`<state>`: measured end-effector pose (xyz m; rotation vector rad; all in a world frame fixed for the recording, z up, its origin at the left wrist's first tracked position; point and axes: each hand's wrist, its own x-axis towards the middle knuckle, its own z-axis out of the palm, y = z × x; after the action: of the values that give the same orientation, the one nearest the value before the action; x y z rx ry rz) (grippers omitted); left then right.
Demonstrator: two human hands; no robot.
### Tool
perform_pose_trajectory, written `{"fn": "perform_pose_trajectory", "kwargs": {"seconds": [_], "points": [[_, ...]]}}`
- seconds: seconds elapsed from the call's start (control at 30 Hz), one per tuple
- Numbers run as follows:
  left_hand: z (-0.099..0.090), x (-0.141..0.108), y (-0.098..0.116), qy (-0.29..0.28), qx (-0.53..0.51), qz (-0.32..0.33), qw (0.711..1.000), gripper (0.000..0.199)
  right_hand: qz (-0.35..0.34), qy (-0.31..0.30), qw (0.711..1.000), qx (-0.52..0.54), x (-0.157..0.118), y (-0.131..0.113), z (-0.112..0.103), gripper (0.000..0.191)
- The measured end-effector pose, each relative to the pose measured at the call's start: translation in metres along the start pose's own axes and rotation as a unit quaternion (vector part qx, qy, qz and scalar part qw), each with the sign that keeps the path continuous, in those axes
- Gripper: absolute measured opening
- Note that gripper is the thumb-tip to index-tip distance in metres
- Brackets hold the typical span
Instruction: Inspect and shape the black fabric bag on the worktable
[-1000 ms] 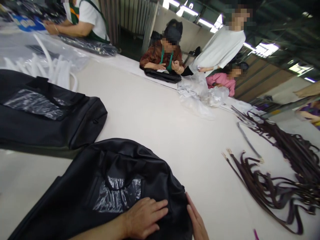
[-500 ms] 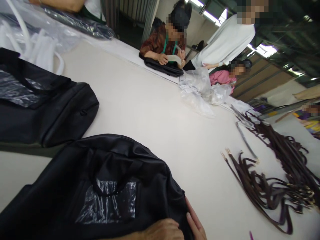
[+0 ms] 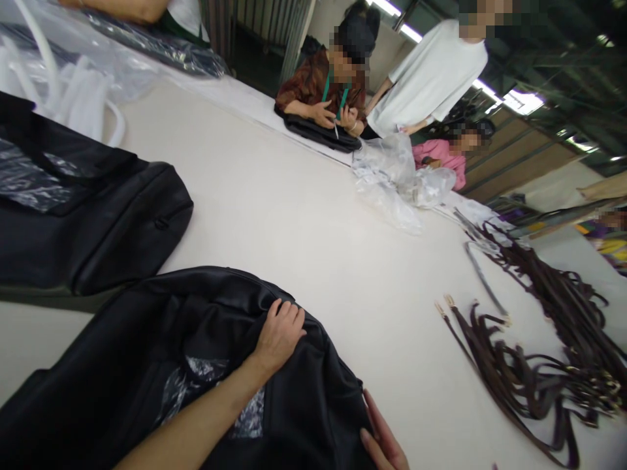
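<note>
A black bag point(image 3: 206, 313) lies on the table in front of me, with a clear plastic window point(image 3: 252, 414) and a carrying handle on its upper face. My left hand point(image 3: 281, 333) reaches across the bag, its fingers curled over the top edge by the seam. The forearm covers part of the window. At the bag's right end, my right hand point(image 3: 385, 434) grips the side, thumb near and fingers beyond; part of it is cut off by the lower frame edge.
A second black bag point(image 3: 127, 215) stands at left, near white tubing point(image 3: 83, 98). Dark brown straps point(image 3: 519, 365) with gold-coloured clasps are heaped at right. Crumpled clear plastic point(image 3: 392, 176) lies at the far edge, where one co-worker point(image 3: 323, 85) handles a black item and others are nearby.
My left hand has moved up and away from the bag's lower right onto its top edge. My right hand stays at the right end. The far co-worker's pale strip is no longer visible.
</note>
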<state>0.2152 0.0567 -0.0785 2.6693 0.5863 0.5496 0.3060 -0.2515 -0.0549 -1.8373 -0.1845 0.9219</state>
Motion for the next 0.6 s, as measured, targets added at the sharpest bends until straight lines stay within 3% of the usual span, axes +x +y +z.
{"fn": "perform_pose_trajectory", "kwargs": {"seconds": [0.03,0.07,0.27,0.4,0.5,0.6], "points": [[0.004,0.002,-0.003,0.006,-0.013,0.016,1.0,0.011,0.006,-0.008,1.0,-0.02,0.0,-0.005,0.001,0.063],[0.006,0.002,-0.006,0.01,-0.025,0.03,0.999,0.009,0.011,-0.013,0.999,-0.043,0.0,-0.009,0.001,0.065],[-0.012,-0.001,-0.017,0.105,-0.17,0.031,0.979,0.034,-0.006,-0.016,0.996,-0.086,-0.004,-0.012,-0.001,0.063],[-0.025,-0.002,-0.02,0.11,-0.264,0.022,0.958,0.031,-0.019,-0.12,0.986,-0.112,-0.006,-0.02,0.001,0.059],[-0.029,0.0,-0.02,0.1,-0.298,0.02,0.949,0.026,-0.023,-0.24,0.959,-0.151,-0.007,-0.048,0.028,0.061],[-0.029,0.002,-0.023,0.091,-0.311,0.012,0.946,0.025,-0.046,-0.272,0.936,-0.22,-0.001,-0.079,0.069,0.057]]}}
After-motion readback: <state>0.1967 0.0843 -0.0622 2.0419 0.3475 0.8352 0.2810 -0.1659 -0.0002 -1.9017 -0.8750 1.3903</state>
